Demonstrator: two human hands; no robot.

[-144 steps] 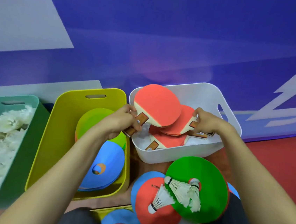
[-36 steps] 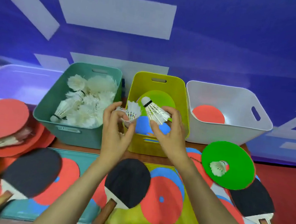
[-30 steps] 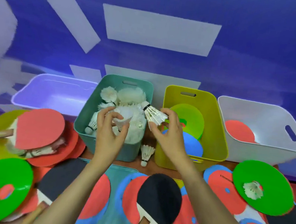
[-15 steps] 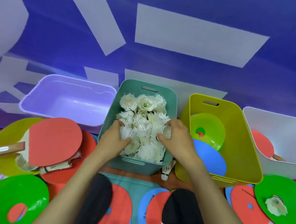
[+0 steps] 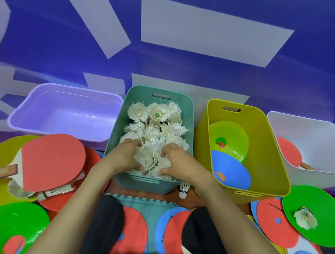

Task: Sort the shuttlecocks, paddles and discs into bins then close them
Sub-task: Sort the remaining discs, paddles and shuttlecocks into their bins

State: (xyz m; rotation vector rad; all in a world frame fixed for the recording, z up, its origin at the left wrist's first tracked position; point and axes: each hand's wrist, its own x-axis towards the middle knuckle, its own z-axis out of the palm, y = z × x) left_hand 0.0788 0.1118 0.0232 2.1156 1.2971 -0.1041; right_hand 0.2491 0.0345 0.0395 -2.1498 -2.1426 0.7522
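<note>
Shuttlecocks (image 5: 156, 123) in teal bin (image 5: 144, 184) under left hand (image 5: 125, 156), right hand (image 5: 181, 163), fingers curved, grip unclear; stray shuttlecock (image 5: 183, 189) outside.

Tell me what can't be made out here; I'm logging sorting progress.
Head view only:
1. Whether the left hand or right hand holds anything: fingertips are buried among the shuttlecocks in the teal bin.
2. Contents of the white bin: cut off by the right edge, beyond one red paddle.
3. How many discs lie in the yellow bin: they overlap.
</note>
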